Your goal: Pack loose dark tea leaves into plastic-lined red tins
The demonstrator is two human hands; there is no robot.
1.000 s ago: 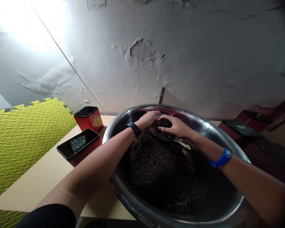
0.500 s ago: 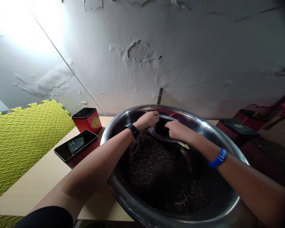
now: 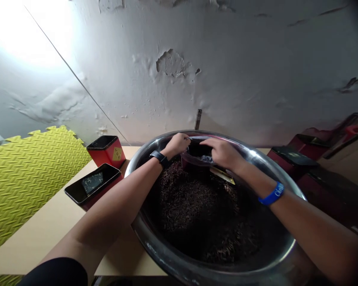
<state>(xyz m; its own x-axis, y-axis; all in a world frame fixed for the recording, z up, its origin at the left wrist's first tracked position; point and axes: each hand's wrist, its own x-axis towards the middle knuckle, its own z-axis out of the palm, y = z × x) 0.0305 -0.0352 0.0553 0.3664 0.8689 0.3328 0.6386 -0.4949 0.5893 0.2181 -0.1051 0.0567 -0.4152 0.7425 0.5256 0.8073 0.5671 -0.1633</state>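
A large steel basin (image 3: 155,258) holds a heap of dark, thin, dry leaves (image 3: 193,202) that look like loose tea. At its far side a clear plastic bag (image 3: 198,159) stands open, apparently lining a red tin (image 3: 186,161) sunk among the leaves. My left hand (image 3: 177,145), with a black watch at the wrist, pinches the left edge of the bag's mouth. On the opposite side my right hand (image 3: 225,153) grips the bag's rim with curled fingers, its index finger stretched across the opening. A yellow-and-white label strip (image 3: 222,175) shows below the right hand.
Two red tins with black rims, one farther back (image 3: 106,153) and one nearer (image 3: 92,186), stand left of the basin on a wooden table (image 3: 41,238). More dark red tins (image 3: 295,156) are at the right. Behind rises a peeling wall (image 3: 241,79); yellow foam matting (image 3: 26,174) lies at left.
My right hand has come up from inside the bag to its rim, index finger now extended. My left hand has shifted slightly left and down, and the bag's mouth looks wider.
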